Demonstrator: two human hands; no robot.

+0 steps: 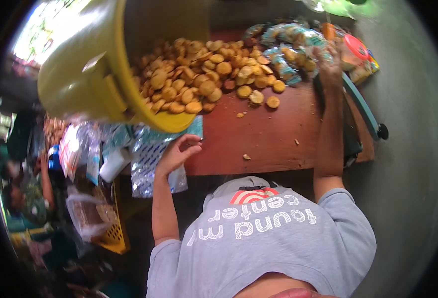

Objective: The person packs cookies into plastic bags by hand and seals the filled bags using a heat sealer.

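My left hand (181, 151) hovers by the front edge of the red-brown table (273, 134), below the yellow bucket's rim. Its fingers are curved and apart, with nothing visible between them. Round biscuits (194, 74) spill in a heap from the tipped yellow bucket (75, 74) onto the table. At the back right my right hand (330, 59) is closed at a clear plastic packet of biscuits (306, 59); its fingertips are partly blurred. More filled packets (288, 35) lie beside it. Under my right forearm is a dark device with a teal arm (362, 107).
A jar with a pink lid (356, 47) stands at the back right. Plastic bags (154, 159) and a white roll (114, 165) lie at the left. A yellow crate (114, 236) is lower left. Another person's arm (46, 181) shows at the far left.
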